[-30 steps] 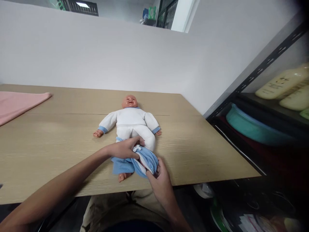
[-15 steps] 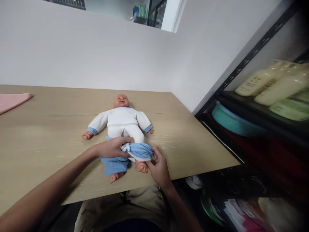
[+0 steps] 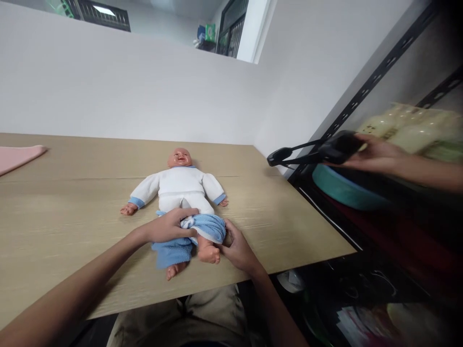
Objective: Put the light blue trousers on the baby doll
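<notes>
A baby doll [image 3: 181,185] in a white top with blue cuffs lies on its back on the wooden table [image 3: 282,231], head away from me. Blue terry pants [image 3: 210,226] with white trim are bunched around its lower legs, and both feet stick out below them. My left hand [image 3: 171,225] grips the bunched cloth between the legs, thumb and fingers closed on it. On the other side, my right hand [image 3: 235,246] pinches the pants' edge beside the doll's foot at the right.
Another person's hand [image 3: 376,149] reaches in from the right, holding a black headset-like object [image 3: 336,147]. Behind it, a shelf holds a teal basin [image 3: 347,190] and pale bottles [image 3: 415,125]. Pink cloth [image 3: 20,158] lies at the table's left. A white wall [image 3: 144,91] borders the table's far edge.
Another person's hand with the black object has come into view at the right. The pant leg sits slightly higher, showing more of the doll's right-hand foot and ankle. The view has tilted slightly.
</notes>
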### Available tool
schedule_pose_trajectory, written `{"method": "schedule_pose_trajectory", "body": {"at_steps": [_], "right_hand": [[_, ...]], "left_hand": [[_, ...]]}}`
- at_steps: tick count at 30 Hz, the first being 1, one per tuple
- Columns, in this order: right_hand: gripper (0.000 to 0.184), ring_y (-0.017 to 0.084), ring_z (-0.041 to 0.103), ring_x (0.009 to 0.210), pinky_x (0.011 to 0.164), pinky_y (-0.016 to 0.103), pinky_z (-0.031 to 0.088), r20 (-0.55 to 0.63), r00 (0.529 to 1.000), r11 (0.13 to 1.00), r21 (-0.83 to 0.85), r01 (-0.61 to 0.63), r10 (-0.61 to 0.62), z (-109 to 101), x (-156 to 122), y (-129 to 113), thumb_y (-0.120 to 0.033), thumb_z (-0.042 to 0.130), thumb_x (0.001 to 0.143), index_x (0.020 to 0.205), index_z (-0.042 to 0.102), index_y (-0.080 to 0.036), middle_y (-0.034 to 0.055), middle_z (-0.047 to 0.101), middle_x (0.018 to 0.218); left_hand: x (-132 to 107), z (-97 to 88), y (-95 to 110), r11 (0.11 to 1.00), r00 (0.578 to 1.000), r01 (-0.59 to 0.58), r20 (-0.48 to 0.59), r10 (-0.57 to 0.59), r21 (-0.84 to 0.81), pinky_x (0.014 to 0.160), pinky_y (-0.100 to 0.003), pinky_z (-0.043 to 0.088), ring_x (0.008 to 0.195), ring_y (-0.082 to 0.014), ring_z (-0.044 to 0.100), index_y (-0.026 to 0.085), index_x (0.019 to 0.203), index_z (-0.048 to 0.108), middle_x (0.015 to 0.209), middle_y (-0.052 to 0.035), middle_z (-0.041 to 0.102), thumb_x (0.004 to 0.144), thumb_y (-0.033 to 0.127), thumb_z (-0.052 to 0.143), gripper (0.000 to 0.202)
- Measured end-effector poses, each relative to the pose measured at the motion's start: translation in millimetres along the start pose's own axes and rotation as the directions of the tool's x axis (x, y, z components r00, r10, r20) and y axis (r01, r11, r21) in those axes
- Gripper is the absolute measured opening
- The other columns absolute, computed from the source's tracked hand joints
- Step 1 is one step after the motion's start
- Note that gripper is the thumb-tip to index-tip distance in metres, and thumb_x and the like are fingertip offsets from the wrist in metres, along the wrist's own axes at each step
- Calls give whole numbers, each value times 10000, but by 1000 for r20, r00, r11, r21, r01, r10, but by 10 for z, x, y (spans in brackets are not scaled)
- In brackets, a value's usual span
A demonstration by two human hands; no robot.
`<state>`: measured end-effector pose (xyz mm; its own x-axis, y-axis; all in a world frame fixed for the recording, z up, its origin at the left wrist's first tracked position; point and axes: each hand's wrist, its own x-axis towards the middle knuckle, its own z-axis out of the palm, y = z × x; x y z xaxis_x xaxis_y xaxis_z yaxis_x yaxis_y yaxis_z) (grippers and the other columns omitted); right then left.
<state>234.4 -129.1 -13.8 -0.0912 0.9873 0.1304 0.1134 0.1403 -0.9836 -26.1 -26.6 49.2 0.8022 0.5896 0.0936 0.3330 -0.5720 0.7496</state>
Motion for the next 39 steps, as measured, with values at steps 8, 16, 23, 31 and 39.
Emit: {"method": "schedule_pose_trajectory", "body": {"at_steps": [8, 16, 23, 31, 39], "right_hand": [[471, 303, 762, 1292, 1149, 457, 615, -32, 992, 980, -162, 112, -119, -49, -52, -12, -309, 864, 900, 1336, 711, -215, 107, 803, 1348], [329, 273, 762, 1152, 1068, 408, 615, -53, 987, 966, -219, 135, -150, -40, -33, -42, -295, 854, 889, 1192, 757, -211, 73, 816, 1223], [353, 306, 789, 1127, 1034, 443, 648, -84, 989, 965, -243, 95, -118, -32, -61, 38, -370, 892, 892, 1192, 786, -219, 83, 842, 1192], [441, 302, 755, 1252, 1119, 442, 602, -65, 986, 952, -278, 128, -152, -36, -97, -46, -281, 849, 903, 1322, 718, -231, 82, 788, 1291], [447, 313, 773, 1214, 1085, 474, 645, 19, 996, 993, -80, 86, -85, -60, -65, -89, -471, 755, 1007, 1380, 704, -229, 109, 789, 1292]], "left_hand": [[30, 86, 29, 998, 994, -68, -85, 67, -5, 967, -381, 499, 1062, -275, 633, 216, 1055, 660, 1073, -27, 681, 833, 284, 714, 239], [24, 134, 30, 987, 977, -120, -187, 98, -109, 936, -362, 510, 1040, -249, 653, 230, 1076, 640, 1105, -18, 686, 786, 221, 730, 303], [14, 134, -28, 987, 975, -146, -180, 133, -64, 949, -369, 532, 1009, -237, 690, 220, 1139, 630, 1088, -25, 724, 998, 283, 646, 155], [28, 158, -4, 985, 983, -138, -138, 123, -106, 1019, -406, 557, 1121, -276, 720, 220, 1206, 676, 1207, -59, 777, 971, 269, 669, 241], [41, 176, -22, 994, 993, -55, -110, 44, -97, 942, -394, 536, 1009, -271, 691, 227, 1112, 636, 1077, -23, 726, 835, 264, 712, 289]]}}
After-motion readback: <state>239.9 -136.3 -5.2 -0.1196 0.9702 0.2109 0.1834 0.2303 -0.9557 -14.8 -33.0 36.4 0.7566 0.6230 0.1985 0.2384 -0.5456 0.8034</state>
